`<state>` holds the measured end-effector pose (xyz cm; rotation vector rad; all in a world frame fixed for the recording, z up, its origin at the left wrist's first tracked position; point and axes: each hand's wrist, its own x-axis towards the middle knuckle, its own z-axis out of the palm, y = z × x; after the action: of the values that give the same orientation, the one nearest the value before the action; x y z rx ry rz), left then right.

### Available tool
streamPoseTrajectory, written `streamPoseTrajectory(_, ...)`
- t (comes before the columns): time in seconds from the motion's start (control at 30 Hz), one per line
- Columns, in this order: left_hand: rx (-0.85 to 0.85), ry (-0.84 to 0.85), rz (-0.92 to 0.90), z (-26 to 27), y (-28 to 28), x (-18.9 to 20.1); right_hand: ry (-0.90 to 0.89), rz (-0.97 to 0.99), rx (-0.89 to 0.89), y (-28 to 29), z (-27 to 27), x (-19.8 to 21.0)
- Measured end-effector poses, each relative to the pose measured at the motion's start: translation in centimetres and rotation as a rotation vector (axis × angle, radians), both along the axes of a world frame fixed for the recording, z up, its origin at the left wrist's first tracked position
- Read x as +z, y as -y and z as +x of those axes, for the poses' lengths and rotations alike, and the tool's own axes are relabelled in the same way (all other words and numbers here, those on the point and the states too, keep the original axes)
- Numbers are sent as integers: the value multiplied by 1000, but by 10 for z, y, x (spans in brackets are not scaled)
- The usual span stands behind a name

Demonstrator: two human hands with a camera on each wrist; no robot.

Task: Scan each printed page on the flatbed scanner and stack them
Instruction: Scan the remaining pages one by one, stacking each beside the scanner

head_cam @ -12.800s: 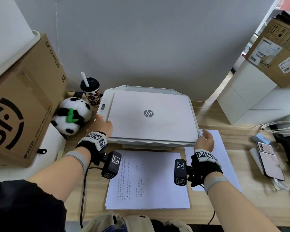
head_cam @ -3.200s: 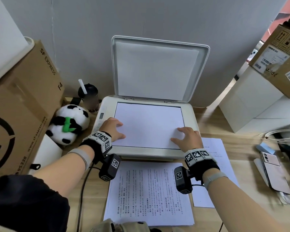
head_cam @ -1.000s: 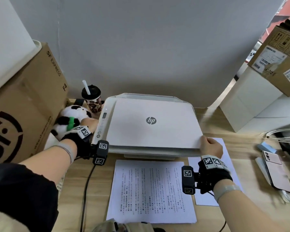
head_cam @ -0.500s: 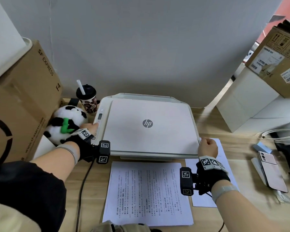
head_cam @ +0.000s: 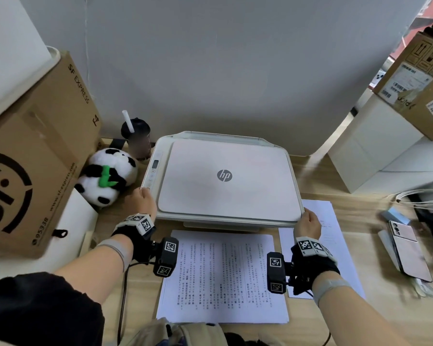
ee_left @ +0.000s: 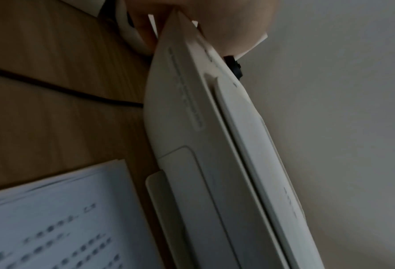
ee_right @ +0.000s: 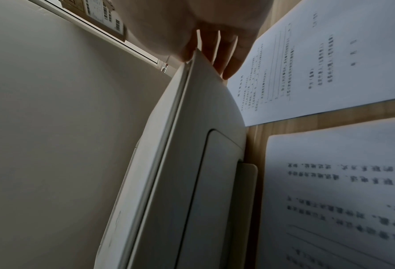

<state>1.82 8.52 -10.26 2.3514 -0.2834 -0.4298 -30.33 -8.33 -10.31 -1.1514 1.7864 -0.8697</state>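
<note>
The white HP flatbed scanner [head_cam: 225, 176] stands with its lid down at the back middle of the wooden desk. My left hand [head_cam: 143, 199] grips its front-left corner below the control panel; the left wrist view shows that corner [ee_left: 191, 145] wedged between the fingers. My right hand [head_cam: 308, 221] holds the front-right corner, with the thumb on the lid edge and the fingers [ee_right: 217, 54] down the side. A stack of printed pages [head_cam: 223, 278] lies in front of the scanner. Another printed sheet [head_cam: 320, 211] lies to its right, partly under my right hand.
A big cardboard box [head_cam: 30, 171], a panda plush [head_cam: 108, 178] and a cup with a straw [head_cam: 136, 138] crowd the left. White boxes [head_cam: 375, 151], coiled cables [head_cam: 420, 196] and a phone [head_cam: 408, 248] sit right. A black cable [head_cam: 123, 295] runs under my left arm.
The lid, open over a page 3.2 s ago, is down. My left hand has slid from the control panel to the front-left corner. My right hand stays at the front-right corner.
</note>
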Motion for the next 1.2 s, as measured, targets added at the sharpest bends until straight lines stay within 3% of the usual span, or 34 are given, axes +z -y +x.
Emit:
streamPoseTrajectory(0.43, 220, 68, -328, -48, -11, -24, 85, -97, 57, -14, -4, -19)
streamPoseTrajectory(1.2, 258, 111, -403, -56, -10, -24, 140, -122, 10, -6, -3, -32)
